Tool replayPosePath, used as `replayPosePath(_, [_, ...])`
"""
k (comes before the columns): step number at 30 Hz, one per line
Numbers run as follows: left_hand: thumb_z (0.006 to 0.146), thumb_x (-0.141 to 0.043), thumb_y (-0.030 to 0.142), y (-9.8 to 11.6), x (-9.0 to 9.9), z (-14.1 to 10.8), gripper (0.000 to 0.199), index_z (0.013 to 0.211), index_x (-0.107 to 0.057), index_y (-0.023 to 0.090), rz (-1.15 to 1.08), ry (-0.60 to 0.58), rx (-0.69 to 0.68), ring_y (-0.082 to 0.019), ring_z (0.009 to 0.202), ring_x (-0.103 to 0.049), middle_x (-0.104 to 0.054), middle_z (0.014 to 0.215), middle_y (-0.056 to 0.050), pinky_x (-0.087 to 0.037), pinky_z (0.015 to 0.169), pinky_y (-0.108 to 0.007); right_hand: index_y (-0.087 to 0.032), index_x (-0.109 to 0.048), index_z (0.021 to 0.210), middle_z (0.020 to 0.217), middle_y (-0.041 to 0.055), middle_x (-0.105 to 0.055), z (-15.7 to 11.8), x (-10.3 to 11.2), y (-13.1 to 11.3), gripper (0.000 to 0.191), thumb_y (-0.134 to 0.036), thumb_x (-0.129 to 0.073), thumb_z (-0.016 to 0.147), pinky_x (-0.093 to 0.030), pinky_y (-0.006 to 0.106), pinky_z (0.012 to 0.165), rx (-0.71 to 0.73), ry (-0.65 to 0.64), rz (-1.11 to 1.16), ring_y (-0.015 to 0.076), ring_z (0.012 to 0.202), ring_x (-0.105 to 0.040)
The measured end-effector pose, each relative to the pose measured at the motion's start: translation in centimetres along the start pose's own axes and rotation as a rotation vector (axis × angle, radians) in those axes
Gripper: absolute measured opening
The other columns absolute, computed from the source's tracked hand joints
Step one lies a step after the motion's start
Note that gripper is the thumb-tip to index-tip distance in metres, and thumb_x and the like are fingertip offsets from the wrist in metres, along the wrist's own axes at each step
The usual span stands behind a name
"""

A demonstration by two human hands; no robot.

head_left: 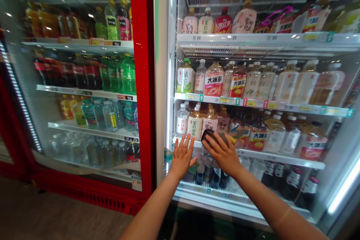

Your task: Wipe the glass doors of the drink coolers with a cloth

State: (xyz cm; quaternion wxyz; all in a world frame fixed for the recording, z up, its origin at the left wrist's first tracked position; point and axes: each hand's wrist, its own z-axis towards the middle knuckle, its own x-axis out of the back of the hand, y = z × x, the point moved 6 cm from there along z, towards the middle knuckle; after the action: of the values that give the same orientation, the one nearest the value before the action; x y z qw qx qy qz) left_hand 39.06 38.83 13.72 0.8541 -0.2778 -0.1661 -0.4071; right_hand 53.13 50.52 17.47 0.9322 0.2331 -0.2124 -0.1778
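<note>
My left hand (182, 156) is open, palm forward and fingers spread, in front of the lower bottles of the right-hand drinks fridge. Just right of it, my right hand (224, 154) is closed over a dark, flat, rounded object (207, 135). A yellow bit (233, 139) shows beside that hand; what the dark object is, I cannot make out. Behind the hands stand a jasmine tea bottle (194, 123) and a pink-labelled bottle (209, 120). Whether either hand touches glass in front of the shelves cannot be told.
The fridge's middle shelf (253, 102) and upper shelf (242, 38) carry rows of bottled teas. Dark bottles (293, 180) stand at the bottom. A red-framed fridge (144, 82) full of drinks is on the left. A pink squiggle (277, 15) shows near the upper bottles.
</note>
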Motion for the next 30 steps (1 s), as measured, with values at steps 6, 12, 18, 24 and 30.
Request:
replayPosePath(6, [0.087,-0.065,0.061,2.0,0.4,1.8,0.102,0.163,-0.014,0.014,-0.019,0.067,-0.05,-0.032,0.157,-0.018,-0.031,0.165,-0.016,-0.013,0.129,-0.053,-0.028,-0.057,0.142,0.156,-0.0003,-0.05,-2.9,0.1,0.6,0.049,-0.016,-0.052,0.095,-0.01,0.055,0.128,0.169,-0.084,0.04,0.0246,0.152,-0.029])
replayPosePath(12, [0.087,-0.063,0.064,4.3,0.2,4.1,0.1,0.162,-0.018,0.017,-0.028,0.077,-0.045,-0.034,0.157,-0.014,-0.03,0.166,-0.015,-0.013,0.128,-0.055,-0.03,-0.05,0.149,0.157,0.0055,-0.048,-5.4,2.4,6.5,0.06,-0.017,-0.06,0.092,-0.018,0.059,0.125,-0.374,0.025,-0.085,0.0317,0.155,-0.021])
replayPosePath(18, [0.09,-0.063,0.055,5.4,0.4,5.0,0.092,0.162,-0.019,0.02,-0.076,0.119,-0.103,-0.03,0.158,-0.011,-0.028,0.167,-0.014,-0.008,0.129,-0.051,-0.031,-0.056,0.144,0.155,-0.0017,-0.05,-6.0,0.8,2.2,0.051,-0.019,-0.056,0.095,-0.011,0.055,0.129,-0.055,-0.068,-0.04,0.0247,0.155,-0.023])
replayPosePath(24, [0.089,-0.067,0.051,5.5,0.3,5.8,0.094,0.163,-0.016,0.021,-0.135,0.075,-0.117,-0.03,0.158,-0.011,-0.027,0.167,-0.013,-0.011,0.129,-0.051,-0.032,-0.051,0.149,0.158,0.0037,-0.047,-5.2,2.4,7.7,0.06,-0.021,-0.062,0.091,-0.016,0.058,0.126,-0.399,0.034,-0.111,0.0299,0.156,-0.018])
replayPosePath(30, [0.089,-0.066,0.049,6.9,1.2,6.2,0.096,0.163,-0.015,0.017,-0.131,0.097,-0.118,-0.03,0.158,-0.008,-0.027,0.166,-0.016,-0.006,0.129,-0.052,-0.03,-0.056,0.145,0.155,0.0022,-0.05,-8.3,1.5,4.0,0.053,-0.016,-0.056,0.093,-0.014,0.057,0.128,-0.232,-0.022,-0.087,0.0268,0.156,-0.019])
